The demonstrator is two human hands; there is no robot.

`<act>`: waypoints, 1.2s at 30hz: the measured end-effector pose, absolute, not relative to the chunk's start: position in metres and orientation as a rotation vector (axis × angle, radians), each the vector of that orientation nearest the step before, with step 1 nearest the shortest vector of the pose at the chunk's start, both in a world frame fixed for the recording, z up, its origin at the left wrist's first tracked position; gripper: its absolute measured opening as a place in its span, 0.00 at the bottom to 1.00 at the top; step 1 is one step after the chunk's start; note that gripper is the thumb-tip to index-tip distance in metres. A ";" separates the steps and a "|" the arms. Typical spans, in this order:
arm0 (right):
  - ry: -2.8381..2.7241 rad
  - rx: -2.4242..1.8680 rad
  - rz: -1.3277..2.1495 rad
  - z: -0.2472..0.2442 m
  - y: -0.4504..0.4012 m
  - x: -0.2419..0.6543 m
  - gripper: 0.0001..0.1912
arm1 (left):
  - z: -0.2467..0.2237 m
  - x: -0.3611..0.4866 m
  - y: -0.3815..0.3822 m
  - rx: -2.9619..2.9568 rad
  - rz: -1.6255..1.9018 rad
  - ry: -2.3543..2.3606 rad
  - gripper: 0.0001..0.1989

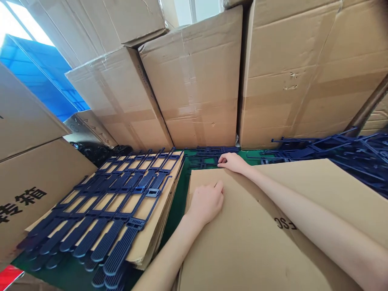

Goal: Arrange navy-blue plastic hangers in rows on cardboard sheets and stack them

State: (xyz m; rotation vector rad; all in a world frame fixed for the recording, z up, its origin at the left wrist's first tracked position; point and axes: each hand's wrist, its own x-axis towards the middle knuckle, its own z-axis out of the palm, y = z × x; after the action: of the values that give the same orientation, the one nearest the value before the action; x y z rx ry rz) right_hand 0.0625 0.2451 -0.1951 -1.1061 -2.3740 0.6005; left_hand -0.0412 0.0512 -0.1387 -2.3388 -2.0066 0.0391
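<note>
My left hand (207, 201) rests on a large flat cardboard sheet (248, 226), its fingers curled in and the index fingertip bent near the thumb. Whether anything small is in it is hidden. Beyond the sheet's far edge, my right hand (233, 162) has its thumb and fingertips pinched together, close to some dark blue plastic frames (203, 159) on a green surface (257, 155). What those fingertips hold, if anything, I cannot make out. To the left, rows of dark blue ribbed plastic pieces (112, 238) with thin arms overlap on a stack of cardboard (148, 250).
Large taped cardboard boxes (197, 89) stand in a wall behind the work surface. A printed carton (36, 194) rises at left, with a blue bin (39, 76) behind it. Tangled dark blue plastic parts (342, 157) pile up at the far right.
</note>
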 end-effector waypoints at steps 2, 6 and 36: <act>-2.396 -1.100 0.603 -0.197 0.248 0.062 0.03 | -0.139 -0.042 0.052 -2.344 0.024 -2.008 0.09; -2.428 -1.077 0.525 -0.195 0.248 0.061 0.10 | -0.139 -0.041 0.053 -2.350 -0.010 -2.010 0.08; -2.264 -0.601 -0.006 -0.172 0.205 0.060 0.12 | -0.146 -0.043 0.050 -2.333 -0.161 -1.977 0.13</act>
State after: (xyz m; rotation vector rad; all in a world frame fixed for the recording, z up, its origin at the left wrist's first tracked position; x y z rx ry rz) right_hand 0.0602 0.2051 -0.1722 -0.6007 -2.2644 -0.0056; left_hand -0.0433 0.0501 -0.1464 -2.3335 -1.9770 -0.1609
